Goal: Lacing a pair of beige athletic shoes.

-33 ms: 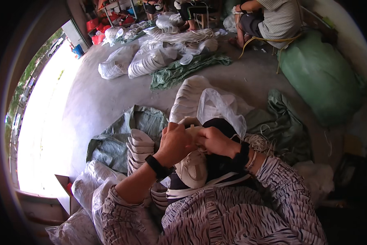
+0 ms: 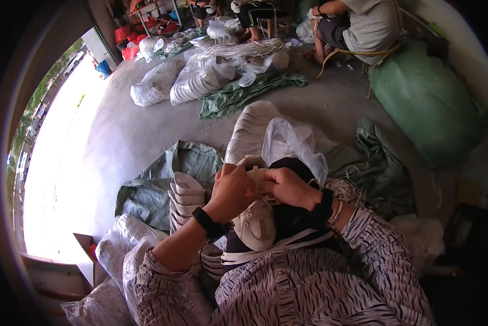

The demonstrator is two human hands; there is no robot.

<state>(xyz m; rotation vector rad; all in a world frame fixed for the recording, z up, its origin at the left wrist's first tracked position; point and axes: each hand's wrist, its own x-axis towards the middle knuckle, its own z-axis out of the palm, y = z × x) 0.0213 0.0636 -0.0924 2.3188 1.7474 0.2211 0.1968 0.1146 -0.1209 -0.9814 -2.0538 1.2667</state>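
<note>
Cream fabric shoe upper [image 2: 257, 220] lying in the lap, long axis running away from the person, toe end pointing toward the body, left hand [image 2: 234, 190] and right hand [image 2: 288, 186] both pinching closed on its far edge, clear plastic bag [image 2: 290, 144] just beyond, stacked white soles [image 2: 187, 198] sitting beside the left hand, green woven sack [image 2: 428, 100] lying well apart.

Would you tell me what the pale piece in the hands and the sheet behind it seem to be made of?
The pale shoe upper, held by the left hand and right hand, looks like soft matte fabric or synthetic leather; it bends without shine. The clear bag looks like thin glossy plastic film, translucent and crinkled.
</note>
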